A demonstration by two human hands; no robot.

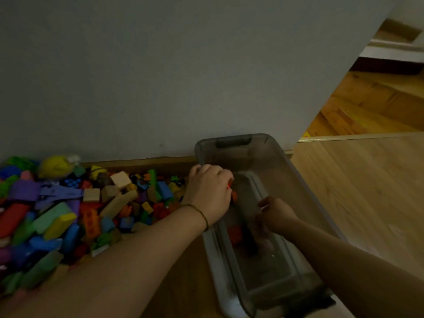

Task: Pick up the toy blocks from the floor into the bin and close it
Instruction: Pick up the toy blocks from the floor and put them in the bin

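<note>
A big pile of coloured toy blocks (75,210) lies on the floor at the left, against the wall. To its right stands a grey see-through bin (305,187), open on top, with a red block (235,234) on its bottom. My left hand (208,191) reaches over the bin's left rim, fingers curled around a small orange block (233,196) at the fingertips. Lower inside the bin is my right hand (276,214), with its fingers curled downward. What they hold is hidden.
A grey wall (160,76) rises right behind the pile and the bin. Wooden floor (367,191) stretches to the right, with a doorway threshold (358,137) leading to another room. The dim light blurs the small pieces.
</note>
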